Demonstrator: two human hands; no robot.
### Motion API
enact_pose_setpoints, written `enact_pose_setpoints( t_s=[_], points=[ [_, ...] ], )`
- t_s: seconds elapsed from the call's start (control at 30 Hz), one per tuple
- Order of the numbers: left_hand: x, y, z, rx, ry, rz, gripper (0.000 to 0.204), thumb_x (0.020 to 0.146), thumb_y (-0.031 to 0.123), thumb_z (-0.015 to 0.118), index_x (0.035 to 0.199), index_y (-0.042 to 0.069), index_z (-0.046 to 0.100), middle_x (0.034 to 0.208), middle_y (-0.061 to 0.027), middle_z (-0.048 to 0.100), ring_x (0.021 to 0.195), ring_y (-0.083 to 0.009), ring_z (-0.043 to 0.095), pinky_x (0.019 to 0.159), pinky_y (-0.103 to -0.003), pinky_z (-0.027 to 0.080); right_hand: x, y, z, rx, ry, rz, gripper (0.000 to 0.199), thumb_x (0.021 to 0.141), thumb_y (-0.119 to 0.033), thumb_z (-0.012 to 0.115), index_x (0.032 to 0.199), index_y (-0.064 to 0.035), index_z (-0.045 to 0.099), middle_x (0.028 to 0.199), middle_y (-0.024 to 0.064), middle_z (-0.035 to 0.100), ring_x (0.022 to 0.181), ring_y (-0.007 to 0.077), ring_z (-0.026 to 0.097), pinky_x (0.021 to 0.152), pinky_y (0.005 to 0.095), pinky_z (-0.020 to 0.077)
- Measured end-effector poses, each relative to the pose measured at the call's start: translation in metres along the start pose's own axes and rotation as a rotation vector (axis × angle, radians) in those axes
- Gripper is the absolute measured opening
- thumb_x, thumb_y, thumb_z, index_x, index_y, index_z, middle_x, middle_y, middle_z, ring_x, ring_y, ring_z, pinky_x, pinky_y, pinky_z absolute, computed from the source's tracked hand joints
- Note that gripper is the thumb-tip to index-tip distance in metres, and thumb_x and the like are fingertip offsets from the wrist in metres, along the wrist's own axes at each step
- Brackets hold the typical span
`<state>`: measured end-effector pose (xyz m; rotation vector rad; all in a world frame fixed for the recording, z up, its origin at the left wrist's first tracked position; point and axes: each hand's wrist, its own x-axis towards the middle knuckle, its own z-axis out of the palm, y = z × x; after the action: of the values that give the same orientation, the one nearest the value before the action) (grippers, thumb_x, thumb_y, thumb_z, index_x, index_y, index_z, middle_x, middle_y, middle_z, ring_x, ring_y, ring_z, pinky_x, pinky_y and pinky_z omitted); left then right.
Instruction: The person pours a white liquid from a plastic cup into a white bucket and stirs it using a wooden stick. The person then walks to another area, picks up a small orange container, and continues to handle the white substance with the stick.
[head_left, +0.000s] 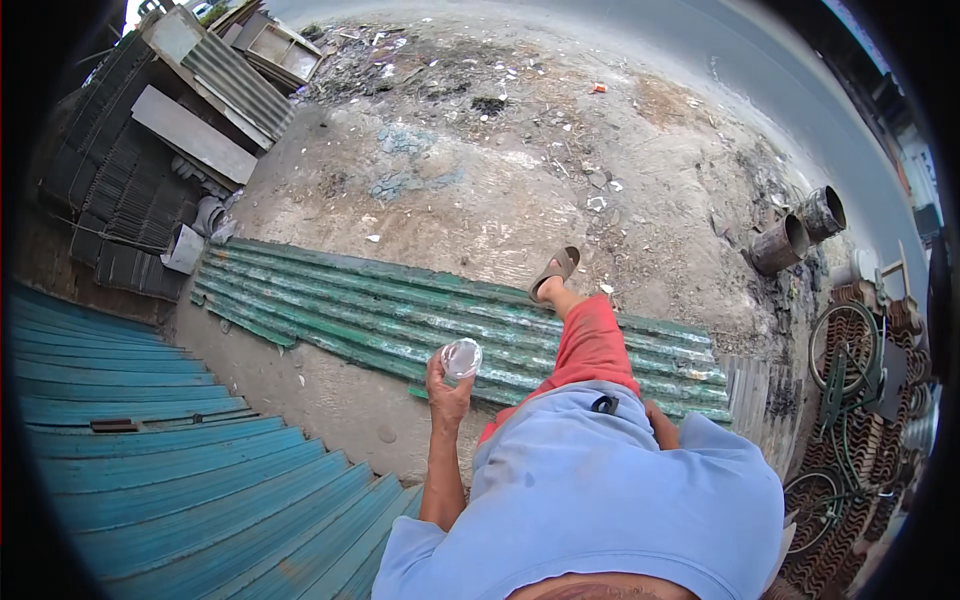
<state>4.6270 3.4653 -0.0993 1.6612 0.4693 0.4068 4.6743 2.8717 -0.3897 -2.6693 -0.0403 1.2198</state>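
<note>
My left hand [449,392] is raised over the ground, its fingers wrapped round a clear cup [461,358] with a shiny round rim. From above, I cannot tell whether the cup is glass or plastic, or whether anything is in it. My right arm [661,426] shows only as a short stretch beside my light blue shirt [620,480]; the hand itself is hidden. A small black ring-shaped thing [605,404] lies against the shirt front. One sandalled foot [556,274] reaches forward at the far edge of a green corrugated sheet [330,300].
A blue-green corrugated metal wall [200,480] stands close on my left. Stacked boards and sheets [195,135] fill the far left. To the right are two rusty drums [779,246], a bicycle [845,400] and piled roof tiles [870,345]. Litter dots the dirt ground [480,185].
</note>
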Motion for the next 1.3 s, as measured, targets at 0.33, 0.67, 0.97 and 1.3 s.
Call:
enact_pose_setpoints(
  t_s=[0.33,0.67,0.97,1.3],
  points=[
    [0.375,0.010,0.175,-0.140,-0.099,0.061,0.065,0.079,-0.002,0.076,0.139,0.004,0.052,0.135,-0.0097,0.056,0.126,-0.0193,0.055,0.108,-0.034,0.045,0.323,-0.211,-0.280,0.050,-0.011,0.103,0.031,0.086,-0.030,0.060,0.093,-0.0059,0.078,0.104,0.0223,0.074,0.092,0.0452,0.070,0.082,0.0497,0.0570],
    [0.634,0.095,0.337,0.004,-0.338,0.154,0.058,0.077,0.005,0.080,0.131,0.007,0.059,0.147,-0.0142,0.049,0.139,-0.0297,0.045,0.115,-0.039,0.038,0.386,-0.274,-0.497,0.436,0.097,-0.026,0.023,0.083,-0.021,0.066,0.072,-0.0021,0.072,0.061,0.0096,0.065,0.052,0.0180,0.059,0.046,0.0355,0.0452],
    [0.814,0.097,0.447,0.240,-0.576,0.225,0.060,0.077,0.013,0.081,0.133,0.010,0.060,0.145,-0.0121,0.052,0.137,-0.0292,0.047,0.116,-0.041,0.037,0.509,-0.312,-0.619,0.787,0.427,0.008,0.016,0.085,-0.015,0.067,0.084,0.0004,0.068,0.065,0.0044,0.062,0.052,0.0139,0.056,0.046,0.0323,0.0436],
    [1.043,0.130,0.598,0.232,-0.848,0.432,0.063,0.074,0.023,0.082,0.133,0.016,0.059,0.144,-0.0136,0.053,0.135,-0.0340,0.047,0.113,-0.049,0.033,0.591,-0.306,-0.704,1.125,0.296,0.330,0.029,0.079,-0.020,0.069,0.067,0.0057,0.064,0.058,0.0163,0.057,0.053,0.0253,0.058,0.052,0.0453,0.0480]
  ],
)
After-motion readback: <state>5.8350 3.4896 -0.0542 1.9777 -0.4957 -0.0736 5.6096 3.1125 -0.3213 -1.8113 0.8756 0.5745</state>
